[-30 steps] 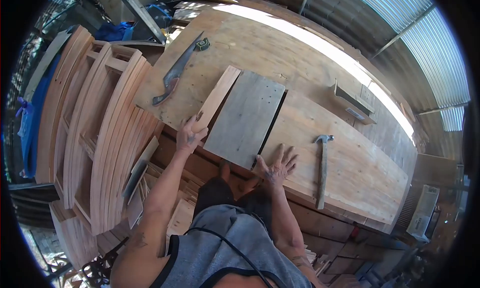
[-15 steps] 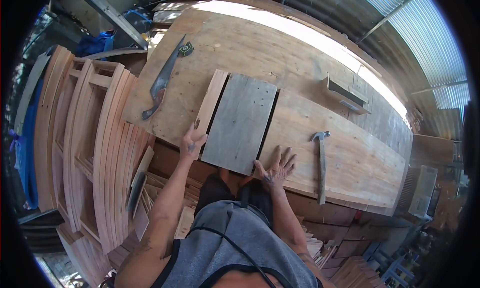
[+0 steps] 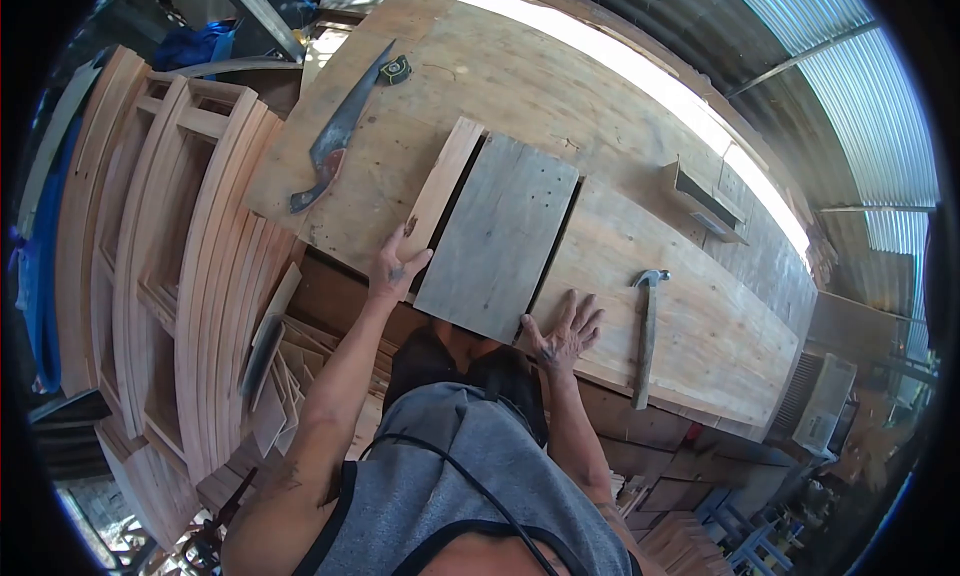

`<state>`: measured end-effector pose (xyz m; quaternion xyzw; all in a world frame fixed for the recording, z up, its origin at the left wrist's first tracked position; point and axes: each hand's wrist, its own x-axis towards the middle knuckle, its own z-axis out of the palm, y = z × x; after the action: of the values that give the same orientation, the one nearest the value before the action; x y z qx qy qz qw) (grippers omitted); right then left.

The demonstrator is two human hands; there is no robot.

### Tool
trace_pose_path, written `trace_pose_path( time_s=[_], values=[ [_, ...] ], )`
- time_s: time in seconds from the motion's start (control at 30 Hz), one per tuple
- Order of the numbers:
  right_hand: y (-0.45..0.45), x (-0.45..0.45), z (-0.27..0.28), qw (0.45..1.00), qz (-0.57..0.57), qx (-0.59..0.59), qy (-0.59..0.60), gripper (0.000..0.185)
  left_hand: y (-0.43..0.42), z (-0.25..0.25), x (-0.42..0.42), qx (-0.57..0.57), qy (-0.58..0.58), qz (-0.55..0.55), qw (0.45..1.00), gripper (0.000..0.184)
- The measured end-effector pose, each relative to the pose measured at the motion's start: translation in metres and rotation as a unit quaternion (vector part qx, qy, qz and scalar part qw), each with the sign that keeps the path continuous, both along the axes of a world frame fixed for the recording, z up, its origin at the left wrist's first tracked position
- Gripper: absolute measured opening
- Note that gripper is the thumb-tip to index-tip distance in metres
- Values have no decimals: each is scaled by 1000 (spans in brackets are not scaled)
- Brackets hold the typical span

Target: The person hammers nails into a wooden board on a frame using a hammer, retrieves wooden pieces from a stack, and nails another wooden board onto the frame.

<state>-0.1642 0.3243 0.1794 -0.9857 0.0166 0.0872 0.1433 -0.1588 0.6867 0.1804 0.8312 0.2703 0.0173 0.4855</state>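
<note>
A grey rectangular board (image 3: 500, 234) lies on the plywood bench, with dark gaps along both long sides. To its left runs a narrow pale plank (image 3: 442, 186); my left hand (image 3: 398, 268) grips the near end of that plank. My right hand (image 3: 565, 333) lies flat with fingers spread on the long pale plywood panel (image 3: 690, 306), its thumb near the board's lower right corner. A hammer (image 3: 647, 341) rests on the panel to the right of that hand.
A handsaw (image 3: 340, 131) and a tape measure (image 3: 396, 70) lie at the bench's (image 3: 300, 176) far left. An open narrow box (image 3: 703, 206) sits at the back right. Wooden frames (image 3: 190, 236) stand left of the bench, and a white slatted unit (image 3: 825, 401) is at the right.
The camera view has shifted slightly. The gap between the narrow plank and the grey board looks narrower than one second ago at its far end. Both hands keep nearly the same places.
</note>
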Motion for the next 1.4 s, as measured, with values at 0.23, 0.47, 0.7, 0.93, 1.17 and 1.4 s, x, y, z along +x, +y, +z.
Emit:
trace_pose_path(
  time_s=[0.23,0.47,0.7,0.93,1.17,1.4],
  values=[
    [2,2,4,1000,-1,3,9,123,-12,4,3,193,23,-39,980,110],
    [4,2,1,1000,-4,-3,4,127,-15,-7,27,164,87,-32,982,120],
    [4,1,2,1000,-7,9,-9,126,-3,-9,36,-24,100,-8,995,119],
    [3,-1,-2,999,-3,7,-43,125,-2,-13,37,-67,69,-14,995,120],
    [1,-1,-2,999,-10,12,-48,125,-2,-11,38,-51,85,-19,995,125],
    [3,-1,0,999,-18,18,-32,127,-1,-15,38,-61,75,-19,995,126]
  ],
)
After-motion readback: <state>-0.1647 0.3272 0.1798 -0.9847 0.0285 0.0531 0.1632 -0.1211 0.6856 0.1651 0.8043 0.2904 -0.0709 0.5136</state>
